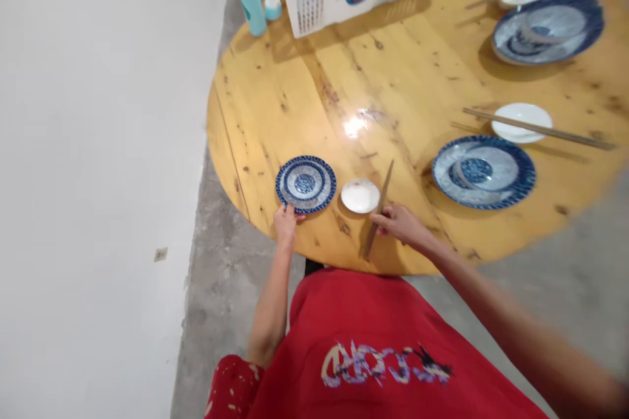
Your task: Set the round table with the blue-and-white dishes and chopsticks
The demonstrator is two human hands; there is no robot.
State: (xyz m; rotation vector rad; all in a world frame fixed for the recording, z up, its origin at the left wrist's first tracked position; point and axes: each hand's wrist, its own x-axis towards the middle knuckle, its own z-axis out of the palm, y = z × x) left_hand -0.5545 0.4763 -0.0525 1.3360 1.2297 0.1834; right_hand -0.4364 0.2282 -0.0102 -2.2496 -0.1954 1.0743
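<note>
A blue-and-white patterned plate [322, 201] lies near the table's front edge. My left hand [285, 225] is closed at its near rim, fingertips on the edge. To the right of that plate is a small white dish [360, 196]. Just beyond the dish, my right hand [400, 224] grips a pair of wooden chopsticks [386, 184]. The chopsticks slant from the near edge up and to the right, beside the dish. Their lower ends look close to the tabletop, but I cannot tell whether they touch it.
On the round wooden table [295, 105], a second plate [521, 186] holds a bowl, near a white dish [521, 118] with chopsticks across it. A similar setting with another plate [590, 16] stands farther back. A white plastic crate [334, 6] and turquoise bottle [249, 0] stand behind.
</note>
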